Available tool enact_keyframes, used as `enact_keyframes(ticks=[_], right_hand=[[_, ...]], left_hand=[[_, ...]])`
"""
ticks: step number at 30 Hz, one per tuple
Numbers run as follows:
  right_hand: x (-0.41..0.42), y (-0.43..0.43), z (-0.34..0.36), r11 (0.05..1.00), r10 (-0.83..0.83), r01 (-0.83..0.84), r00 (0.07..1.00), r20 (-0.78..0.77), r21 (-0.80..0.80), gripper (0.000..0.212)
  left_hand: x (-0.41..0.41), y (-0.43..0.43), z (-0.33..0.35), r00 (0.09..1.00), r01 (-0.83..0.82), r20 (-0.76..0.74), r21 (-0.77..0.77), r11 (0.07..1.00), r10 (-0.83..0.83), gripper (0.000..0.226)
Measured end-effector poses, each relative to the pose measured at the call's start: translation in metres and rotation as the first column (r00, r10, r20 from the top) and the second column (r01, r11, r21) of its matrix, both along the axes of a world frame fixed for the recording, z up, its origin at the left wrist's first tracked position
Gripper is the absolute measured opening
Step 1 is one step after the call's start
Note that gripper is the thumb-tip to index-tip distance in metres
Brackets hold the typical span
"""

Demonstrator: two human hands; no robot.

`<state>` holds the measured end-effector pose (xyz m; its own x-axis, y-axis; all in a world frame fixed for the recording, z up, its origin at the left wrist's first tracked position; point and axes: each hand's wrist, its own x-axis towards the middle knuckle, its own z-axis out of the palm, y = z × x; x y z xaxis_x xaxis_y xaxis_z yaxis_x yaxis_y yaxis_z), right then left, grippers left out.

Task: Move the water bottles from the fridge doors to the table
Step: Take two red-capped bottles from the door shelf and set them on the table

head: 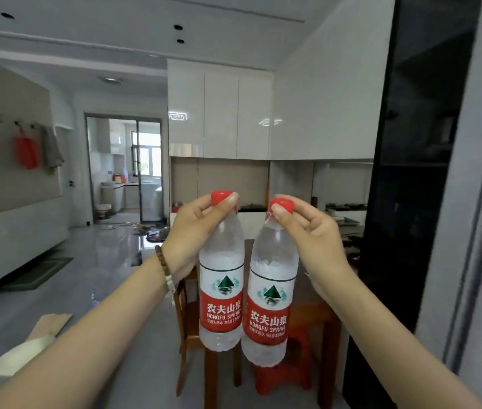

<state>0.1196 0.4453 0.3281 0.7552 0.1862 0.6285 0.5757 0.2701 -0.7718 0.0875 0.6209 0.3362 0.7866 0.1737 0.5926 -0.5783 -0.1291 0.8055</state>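
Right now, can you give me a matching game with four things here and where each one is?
Things:
1. left bottle
2. bracelet
3. bag
4. stool

Places:
A. under the table
B. hanging from a wall hook
C. around the left wrist
D. gripped at the top by the left hand

Pairs: 1-D, 2-C, 3-B, 4-A

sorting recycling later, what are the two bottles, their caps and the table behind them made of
Left bottle and right bottle: thin clear plastic, likely; see-through walls, glossy printed film labels. Left cap and right cap: opaque red plastic, smooth. Table: wood, probably varnished; reddish-brown with a slight sheen.
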Motion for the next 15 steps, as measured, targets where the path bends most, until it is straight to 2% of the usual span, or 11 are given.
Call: enact_keyframes(ticks=[6,11,13,15], right_hand=[[0.08,0.058,-0.016,0.998,-0.001,-0.001,0.999,-0.038,-0.07,0.028],[0.17,0.083,-0.033,0.989,-0.012,0.002,0.998,-0.063,-0.148,0.027],[0.211,0.088,-0.042,0.988,-0.004,-0.009,0.997,-0.077,-0.157,0.023],[0.254,0.091,-0.05,0.983,-0.006,-0.01,0.996,-0.089,-0.181,0.022]], left_hand=[[0.079,0.056,-0.027,1.0,-0.019,-0.018,0.012,1.0,0.019,0.033],[0.166,0.078,-0.049,0.998,-0.043,-0.049,0.03,0.999,0.045,0.05],[0.203,0.083,-0.057,0.996,-0.066,-0.061,0.087,0.994,0.072,0.046],[0.243,0.087,-0.064,0.994,-0.058,-0.078,0.143,0.988,0.07,0.031]])
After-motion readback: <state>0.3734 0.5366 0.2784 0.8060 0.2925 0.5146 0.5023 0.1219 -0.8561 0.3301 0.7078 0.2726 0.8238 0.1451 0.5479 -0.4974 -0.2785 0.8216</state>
